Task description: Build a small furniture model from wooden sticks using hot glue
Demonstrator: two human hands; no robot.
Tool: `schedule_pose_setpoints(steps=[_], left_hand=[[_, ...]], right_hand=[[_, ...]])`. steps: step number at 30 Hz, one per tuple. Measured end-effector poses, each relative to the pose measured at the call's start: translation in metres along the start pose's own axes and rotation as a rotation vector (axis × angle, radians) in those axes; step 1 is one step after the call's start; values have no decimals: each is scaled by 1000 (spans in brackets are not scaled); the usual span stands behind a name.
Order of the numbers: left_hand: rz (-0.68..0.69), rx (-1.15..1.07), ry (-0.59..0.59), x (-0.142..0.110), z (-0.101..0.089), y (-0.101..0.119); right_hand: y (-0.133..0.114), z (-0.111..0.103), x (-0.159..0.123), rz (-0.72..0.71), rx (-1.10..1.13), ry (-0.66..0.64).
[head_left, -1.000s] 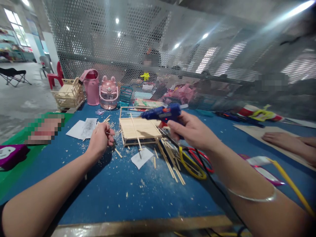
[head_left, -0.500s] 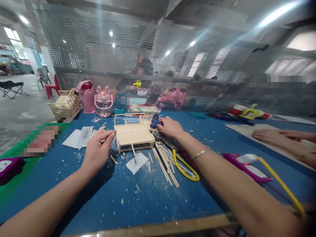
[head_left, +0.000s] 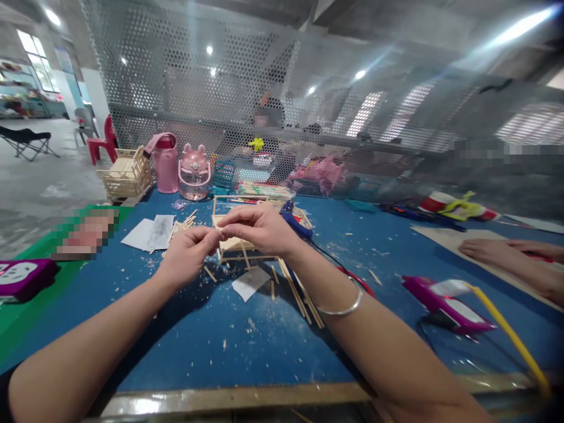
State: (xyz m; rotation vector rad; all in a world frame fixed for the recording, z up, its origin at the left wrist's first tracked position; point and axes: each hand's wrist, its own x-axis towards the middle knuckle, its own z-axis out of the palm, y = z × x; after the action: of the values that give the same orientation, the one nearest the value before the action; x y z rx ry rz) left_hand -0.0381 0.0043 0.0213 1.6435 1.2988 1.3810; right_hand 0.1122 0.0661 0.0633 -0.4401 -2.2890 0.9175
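My left hand [head_left: 187, 254] is closed in a pinch, its fingertips meeting those of my right hand [head_left: 267, 230]. The right hand is pinched too, over the near-left part of a small wooden stick frame [head_left: 259, 254]. Whatever sits between the fingertips is too small and covered to make out. Just beyond my right hand a blue glue gun [head_left: 299, 224] rests with its cable running right. A white paper scrap [head_left: 251, 284] lies in front of the frame, and loose thin wooden sticks [head_left: 299, 294] are strewn beside it, partly under my right forearm.
Behind stand a finished-looking wooden stick model [head_left: 127, 176], a pink bottle [head_left: 166, 167] and a pink-lidded jug [head_left: 194, 176]. Papers [head_left: 150, 234] lie left. A purple device [head_left: 449, 305] with a yellow cord is at right, near another person's hands [head_left: 497, 249]. Perforated metal sheeting bounds the back.
My right hand has let go of the glue gun and come left to meet my left hand. The yellow-handled scissors are now hidden behind my right arm. The view has shifted slightly.
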Motion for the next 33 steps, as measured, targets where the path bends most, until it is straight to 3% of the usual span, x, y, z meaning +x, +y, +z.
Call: schedule_pose_setpoints(steps=[8,12,15,18,21,26,33], left_hand=[[-19,-49,-65,0,3,-5],[-232,-161,81,6,3,-17],[-332,57,64,9,0,-27],[-292,315,-97,6,1,-31],[-212,395,-171,1,6,-30],[-131,436,-136,0,13,-34],[-139,403,-104,0,15,-36]], right_hand=[[14,7,-5,51,117,73],[28,5,-8,177,8,91],[36,3,-10,230,-121,56],[37,2,-11,209,-198,48],[35,2,-11,168,-263,57],[34,4,-12,138,-276,37],[34,6,-12,101,-318,66]])
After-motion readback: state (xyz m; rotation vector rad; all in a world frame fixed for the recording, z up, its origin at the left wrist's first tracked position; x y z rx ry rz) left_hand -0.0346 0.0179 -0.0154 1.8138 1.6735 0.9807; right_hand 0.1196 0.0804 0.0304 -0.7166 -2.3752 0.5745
